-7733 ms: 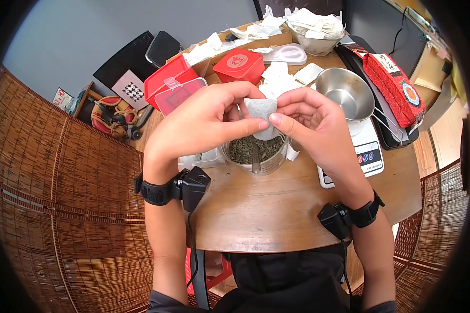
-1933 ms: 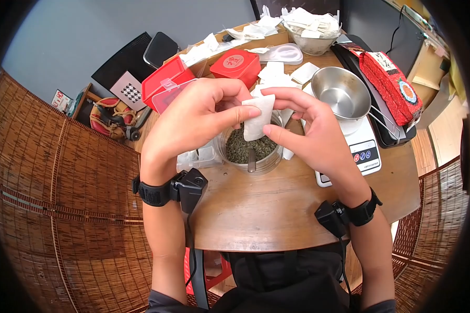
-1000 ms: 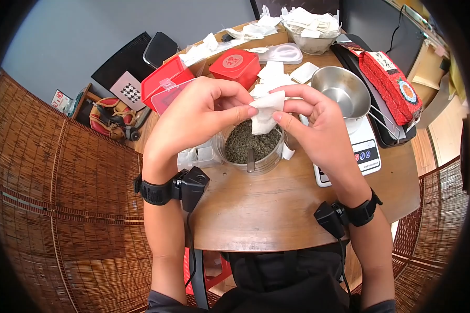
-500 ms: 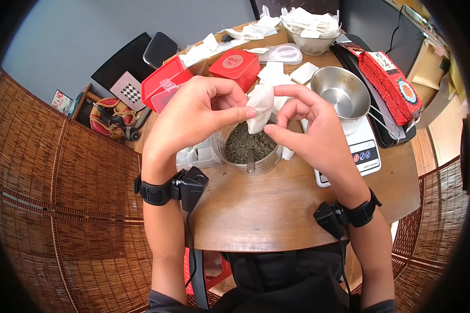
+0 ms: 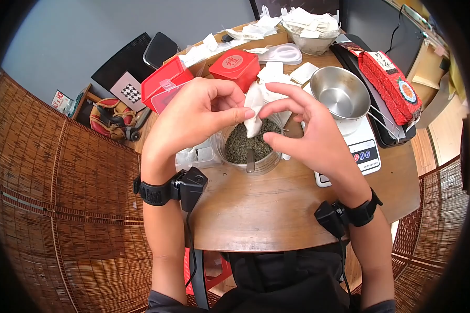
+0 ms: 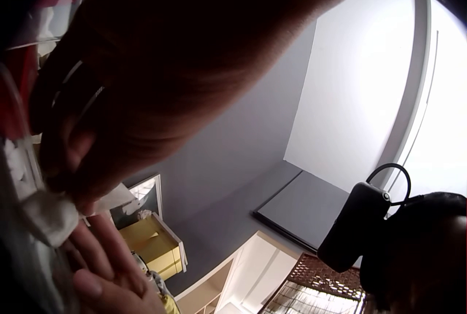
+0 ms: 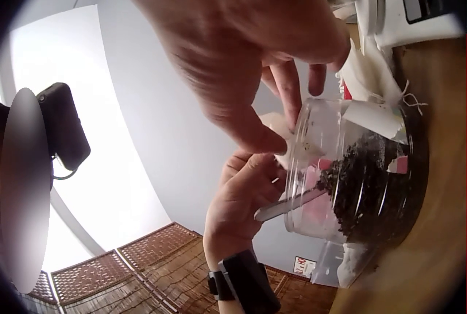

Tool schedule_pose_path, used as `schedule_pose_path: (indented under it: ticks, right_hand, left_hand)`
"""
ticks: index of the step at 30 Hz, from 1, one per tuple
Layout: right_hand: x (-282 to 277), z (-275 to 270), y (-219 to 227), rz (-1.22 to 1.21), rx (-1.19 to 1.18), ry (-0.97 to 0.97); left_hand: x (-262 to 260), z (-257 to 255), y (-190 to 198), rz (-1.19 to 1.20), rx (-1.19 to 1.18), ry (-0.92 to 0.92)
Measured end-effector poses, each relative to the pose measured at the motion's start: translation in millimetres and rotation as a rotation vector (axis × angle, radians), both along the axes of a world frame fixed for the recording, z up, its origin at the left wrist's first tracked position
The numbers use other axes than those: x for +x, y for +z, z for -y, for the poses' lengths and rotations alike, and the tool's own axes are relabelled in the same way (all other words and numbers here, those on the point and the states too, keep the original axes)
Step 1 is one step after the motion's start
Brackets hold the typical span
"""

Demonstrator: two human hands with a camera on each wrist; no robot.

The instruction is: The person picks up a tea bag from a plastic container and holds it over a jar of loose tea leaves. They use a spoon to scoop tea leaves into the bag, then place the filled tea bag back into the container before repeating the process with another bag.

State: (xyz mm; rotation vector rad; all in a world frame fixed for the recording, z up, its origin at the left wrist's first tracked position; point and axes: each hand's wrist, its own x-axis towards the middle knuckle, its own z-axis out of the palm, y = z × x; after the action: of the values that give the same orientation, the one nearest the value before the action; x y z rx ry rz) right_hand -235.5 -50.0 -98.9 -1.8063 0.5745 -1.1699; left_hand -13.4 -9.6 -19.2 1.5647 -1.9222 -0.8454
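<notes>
A small white tea bag (image 5: 254,98) is pinched between thumb and fingers of my left hand (image 5: 190,115). It hangs over a clear plastic tub (image 5: 268,167) of dried, dark green leaves (image 5: 236,148). A metal spoon's handle (image 5: 250,161) sticks out at the tub's near side. My right hand (image 5: 316,125) is beside the bag, thumb and index finger spread apart, the index fingertip right at the bag's edge. In the right wrist view, the bag (image 7: 274,121) shows pale behind my right thumb, near the tub's rim.
A white kitchen scale (image 5: 371,161) carries a steel pot (image 5: 344,94) at the right. Behind the tub lie white bags (image 5: 274,73) and a red box (image 5: 236,67). A bowl of white bags (image 5: 314,46) stands farther back. A red packet (image 5: 391,88) is at the far right.
The bag was held in both hands, turned and folded; now my left hand alone pinches it, edge-on and narrower. My right thumb and index finger have spread away from it.
</notes>
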Motion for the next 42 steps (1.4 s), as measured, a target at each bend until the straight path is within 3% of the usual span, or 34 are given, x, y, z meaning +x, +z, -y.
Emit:
schedule_pose_path:
  ticks: [2,9,11,14,24,27,36,42]
  right_hand:
    - [-3.5,-1.4,5.6,-0.056,0.149,0.024]
    - [1.8,7.6,-8.8,0.049,0.124,-0.007]
    - [0.0,5.0,-4.5,0.071,0.244,0.088]
    - [-0.5,5.5,-4.1,0.051,0.268,0.072]
    - [3.5,4.3,-7.2,0.154,0.222,0.03]
    - [0.5,5.8,-4.7,0.075,0.331,0.069]
    - [0.8,-0.1,2.7,0.225,0.344,0.17]
    - [2.0,-0.2,0.2,0.162,0.231,0.136]
  left_hand:
    - [0.1,0.6,-0.8,0.002,-0.002,-0.003]
    - [0.7,0.2,-0.6,-0.021,0.026,-0.056]
    - [0.9,0.4,-0.6,-0.009,0.038,-0.059]
    - [1.2,1.0,-1.2,-0.019,0.025,-0.08]
    - [-5.6,-5.6,3.3,-0.05,0.066,-0.139]
    - [-5.4,-1.1,-1.5,-0.082,0.051,-0.099]
    - [-6.7,-0.9,-0.2,-0.059,0.028,-0.035]
    - [-9.3,-1.2,-0.3,-0.045,0.012,-0.058]
